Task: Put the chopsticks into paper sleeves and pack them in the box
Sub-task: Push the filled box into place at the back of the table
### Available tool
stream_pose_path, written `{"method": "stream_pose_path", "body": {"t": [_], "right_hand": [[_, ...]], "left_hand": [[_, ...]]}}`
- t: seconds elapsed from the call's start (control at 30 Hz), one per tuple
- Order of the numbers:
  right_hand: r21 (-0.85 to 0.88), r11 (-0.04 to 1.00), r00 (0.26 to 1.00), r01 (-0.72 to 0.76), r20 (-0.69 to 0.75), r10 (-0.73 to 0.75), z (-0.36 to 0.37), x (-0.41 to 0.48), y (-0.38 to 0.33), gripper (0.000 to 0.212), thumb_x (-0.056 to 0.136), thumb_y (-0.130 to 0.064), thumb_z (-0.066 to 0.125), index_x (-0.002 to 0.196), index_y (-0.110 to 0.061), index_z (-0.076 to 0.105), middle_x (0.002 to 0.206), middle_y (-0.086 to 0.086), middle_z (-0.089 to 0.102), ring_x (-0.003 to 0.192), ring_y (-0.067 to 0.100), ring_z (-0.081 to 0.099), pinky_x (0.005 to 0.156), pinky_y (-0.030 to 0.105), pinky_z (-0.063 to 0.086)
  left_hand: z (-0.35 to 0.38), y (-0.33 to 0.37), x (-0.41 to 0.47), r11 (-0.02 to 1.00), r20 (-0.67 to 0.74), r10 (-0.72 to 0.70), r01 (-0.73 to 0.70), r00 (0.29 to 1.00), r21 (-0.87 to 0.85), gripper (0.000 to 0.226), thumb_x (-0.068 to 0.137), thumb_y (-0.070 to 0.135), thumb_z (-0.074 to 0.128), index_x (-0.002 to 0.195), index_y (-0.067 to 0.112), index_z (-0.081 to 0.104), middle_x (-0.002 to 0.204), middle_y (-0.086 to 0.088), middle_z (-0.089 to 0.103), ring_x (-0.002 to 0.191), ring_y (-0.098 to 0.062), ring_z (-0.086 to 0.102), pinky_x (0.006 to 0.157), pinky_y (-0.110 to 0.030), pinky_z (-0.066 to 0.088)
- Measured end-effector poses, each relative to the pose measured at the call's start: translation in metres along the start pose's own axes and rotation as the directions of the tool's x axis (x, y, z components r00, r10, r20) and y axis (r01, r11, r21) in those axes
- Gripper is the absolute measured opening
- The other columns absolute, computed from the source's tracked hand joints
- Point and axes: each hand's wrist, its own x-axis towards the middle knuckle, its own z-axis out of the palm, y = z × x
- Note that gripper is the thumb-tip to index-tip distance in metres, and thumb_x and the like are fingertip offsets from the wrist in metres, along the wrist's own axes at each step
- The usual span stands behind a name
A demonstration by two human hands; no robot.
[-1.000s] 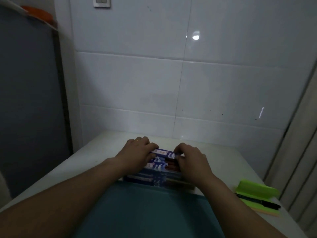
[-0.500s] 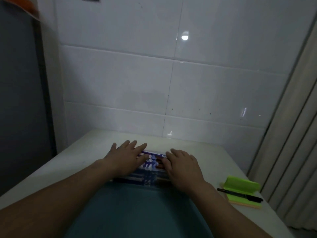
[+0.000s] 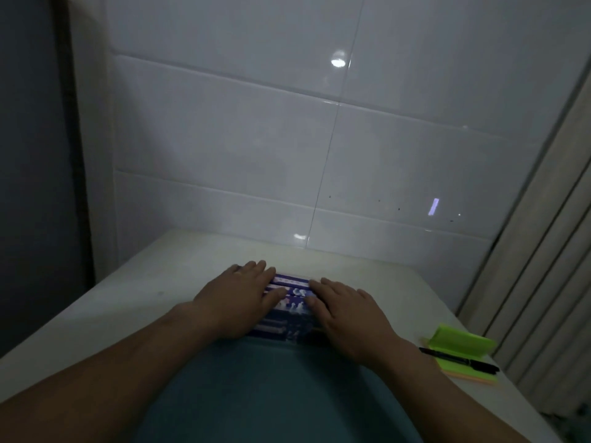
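Several chopsticks in blue-and-white patterned paper sleeves (image 3: pixel 292 294) lie side by side in a row on the white table (image 3: pixel 166 282); whether a box holds them I cannot tell. My left hand (image 3: pixel 238 298) lies flat on the left part of the row with its fingers straight. My right hand (image 3: pixel 347 310) lies flat on the right part, fingers stretched toward the middle. The two hands cover both ends of the sleeves, so only the middle strip shows.
A green pad of sticky notes (image 3: pixel 460 346) with a black pen (image 3: pixel 460 358) across it sits at the table's right edge. A tiled wall (image 3: pixel 287 155) closes the far side. A ribbed folding door (image 3: pixel 550 251) stands at right, a dark panel (image 3: pixel 35 155) at left.
My fingers were curled over the sleeves one second ago; now both hands lie flat on them. The camera has tilted and shifted, so the scene sits lower in view.
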Motion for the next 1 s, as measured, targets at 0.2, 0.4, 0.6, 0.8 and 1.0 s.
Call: {"method": "stream_pose_path", "body": {"t": [0.2, 0.4, 0.6, 0.8, 1.0], "right_hand": [[-0.005, 1.0, 0.992, -0.021, 0.122, 0.021, 0.003, 0.0, -0.006, 0.076, 0.1, -0.072, 0.016, 0.164, -0.032, 0.014, 0.172, -0.003, 0.015, 0.157, 0.02, 0.017, 0.127, 0.047, 0.019], [0.017, 1.0, 0.994, -0.019, 0.11, 0.017, -0.008, -0.008, -0.017, 0.064, 0.107, -0.059, 0.025, 0.162, -0.026, 0.024, 0.167, -0.002, 0.029, 0.151, 0.017, 0.029, 0.123, 0.037, 0.024], [0.229, 0.94, 0.95, -0.253, -0.124, 0.286, 0.0, 0.004, -0.027, 0.041, 0.102, -0.058, 0.043, 0.124, -0.035, 0.068, 0.122, -0.01, 0.07, 0.101, 0.012, 0.065, 0.084, 0.031, 0.05], [0.297, 0.9, 0.929, -0.318, -0.093, 0.359, 0.004, 0.023, -0.024, 0.034, 0.088, -0.063, 0.06, 0.108, -0.037, 0.067, 0.119, -0.008, 0.065, 0.106, 0.017, 0.064, 0.086, 0.035, 0.046], [0.04, 0.991, 0.969, -0.13, -0.206, 0.136, 0.006, 0.008, -0.027, 0.041, 0.108, -0.048, 0.035, 0.131, -0.026, 0.061, 0.142, 0.002, 0.057, 0.124, 0.02, 0.054, 0.104, 0.038, 0.042]], "left_hand": [[0.002, -0.004, -0.001, 0.998, 0.09, 0.021, -0.026, 0.996, 0.055, 0.082, 0.098, 0.073, 0.011, 0.164, 0.024, 0.007, 0.173, -0.003, 0.002, 0.159, -0.022, 0.005, 0.129, -0.045, 0.007], [-0.004, -0.006, -0.006, 0.996, 0.136, 0.05, -0.06, 0.989, 0.069, 0.081, 0.098, 0.071, 0.013, 0.164, 0.026, 0.003, 0.173, -0.002, -0.002, 0.159, -0.023, -0.001, 0.129, -0.048, 0.004], [0.005, 0.002, 0.003, 0.996, 0.009, -0.062, 0.063, 0.998, -0.066, 0.049, 0.11, 0.044, 0.025, 0.156, 0.027, 0.031, 0.165, 0.001, 0.028, 0.151, -0.021, 0.026, 0.124, -0.051, 0.02], [-0.01, 0.013, 0.023, 0.996, 0.11, -0.012, 0.003, 0.994, 0.088, 0.057, 0.109, 0.037, 0.033, 0.162, 0.022, 0.018, 0.172, -0.006, 0.011, 0.158, -0.025, 0.008, 0.126, -0.055, 0.006], [-0.003, 0.022, 0.021, 0.997, 0.133, 0.024, -0.034, 0.991, 0.073, 0.059, 0.111, 0.046, 0.016, 0.165, 0.027, 0.004, 0.173, -0.001, -0.005, 0.159, -0.022, -0.001, 0.127, -0.055, 0.007]]}}
